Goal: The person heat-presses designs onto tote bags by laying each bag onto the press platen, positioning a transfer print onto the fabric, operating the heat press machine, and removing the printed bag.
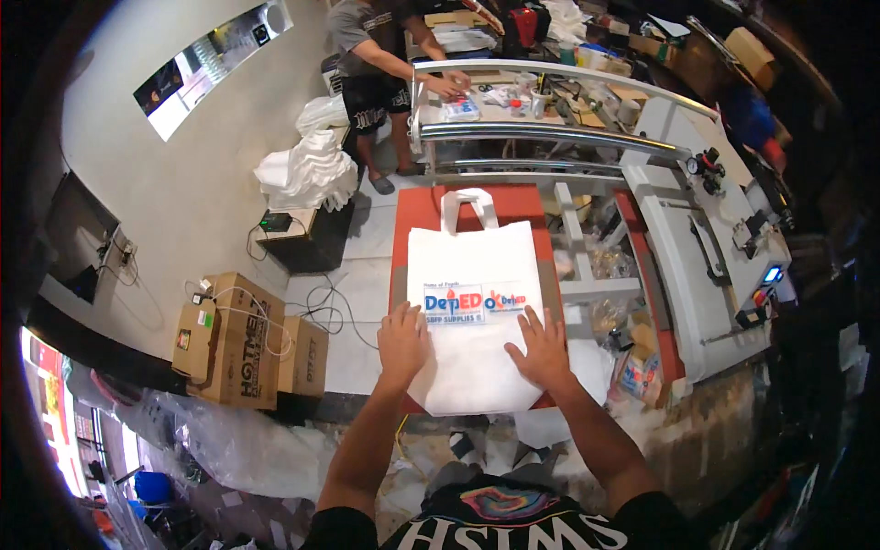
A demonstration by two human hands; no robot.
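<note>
A white fabric tote bag [474, 371] lies flat on the red pad of a heat press [418, 210], its looped handles [469, 199] pointing away from me. Across the bag's middle is a clear printed film [454, 304] with blue and red lettering. My left hand [403, 340] rests on the bag's left edge, fingertips at the film's left end. At the film's right end, my right hand [542, 344] lies palm down with its fingers spread. Neither hand appears to hold anything, though my left thumb is hard to make out.
The press's white upper unit [687, 275], with a pressure gauge [705, 163], stands to the right. Metal rails [550, 134] cross beyond the pad. Another person [381, 62] handles printed film at a far table. Stacked white bags [309, 168], cables [330, 309] and cardboard boxes [244, 344] are left.
</note>
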